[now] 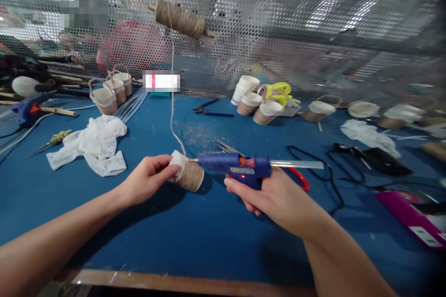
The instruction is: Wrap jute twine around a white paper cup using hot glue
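Note:
Fingers and thumb of my left hand pinch the white rim of a small paper cup, which lies tilted on its side above the blue table. Brown twine wraps the cup's lower part. From the cup a strand of twine rises to a twine spool hung at the mesh panel. My right hand is wrapped round the handle of a blue hot glue gun, with a clear glue stick poking out of its back. The gun's nozzle meets or nearly meets the cup beside the twine.
Scissors with a red handle lie partly hidden behind the gun. Pliers, white cloth, twine-wrapped cups and another glue gun sit farther back. Black cords and a purple box are at right. A perforated panel bounds the back.

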Motion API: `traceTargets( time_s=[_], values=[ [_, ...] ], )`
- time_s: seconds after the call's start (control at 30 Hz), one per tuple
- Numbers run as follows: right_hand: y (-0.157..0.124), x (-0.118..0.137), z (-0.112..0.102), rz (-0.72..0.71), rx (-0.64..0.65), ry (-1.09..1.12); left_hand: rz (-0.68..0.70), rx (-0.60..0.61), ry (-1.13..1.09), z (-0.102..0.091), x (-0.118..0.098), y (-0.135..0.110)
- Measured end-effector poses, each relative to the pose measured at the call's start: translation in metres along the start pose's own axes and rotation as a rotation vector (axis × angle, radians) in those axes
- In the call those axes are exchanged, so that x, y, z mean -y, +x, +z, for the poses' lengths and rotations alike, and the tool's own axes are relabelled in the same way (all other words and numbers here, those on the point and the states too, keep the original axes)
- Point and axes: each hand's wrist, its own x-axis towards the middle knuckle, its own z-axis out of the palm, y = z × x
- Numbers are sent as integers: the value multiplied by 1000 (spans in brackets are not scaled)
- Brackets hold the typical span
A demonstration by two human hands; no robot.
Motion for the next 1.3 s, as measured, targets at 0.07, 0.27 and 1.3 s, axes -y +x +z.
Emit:
traceTargets(
  time_s=[0.07, 0.27, 1.3],
  values=[
    [0, 0, -1, -19, 2, -35, -1, -1, 18, 0, 0, 0],
    [-1, -1, 1, -38, -3, -89, 2, 22, 32, 0, -1, 0],
    [-8, -18, -2, -505, -156, -552, 45, 58, 73, 0, -1, -3]
  ],
)
